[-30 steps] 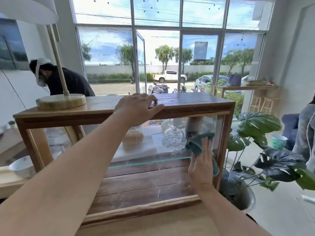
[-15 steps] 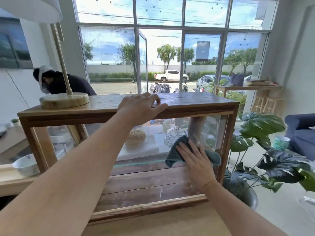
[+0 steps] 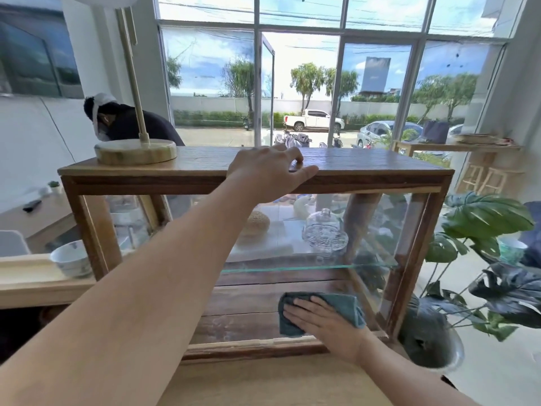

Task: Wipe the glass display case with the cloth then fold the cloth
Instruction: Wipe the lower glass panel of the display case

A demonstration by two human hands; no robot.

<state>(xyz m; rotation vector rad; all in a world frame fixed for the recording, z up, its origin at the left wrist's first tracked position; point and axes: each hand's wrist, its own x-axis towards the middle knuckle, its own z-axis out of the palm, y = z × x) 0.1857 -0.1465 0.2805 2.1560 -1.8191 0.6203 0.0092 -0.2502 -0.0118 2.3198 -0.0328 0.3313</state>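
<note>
Low on the front glass of the display case [image 3: 380, 183], near its right post, the cloth [image 3: 345, 306] lies flat, its long axis level with the bottom rail. The right hand [image 3: 325, 323] presses it with straight fingers pointing left, clasping nothing; most of the pane lies left and above. The left hand [image 3: 269, 168] rests on the case's top, holding nothing.

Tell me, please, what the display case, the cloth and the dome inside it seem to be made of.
display case: rough, matte wood frame with visible grain, and clear reflective glass panes.
cloth: teal fabric, probably microfibre, bunching under the right hand.
dome: seemingly cut glass, clear and patterned.
</note>
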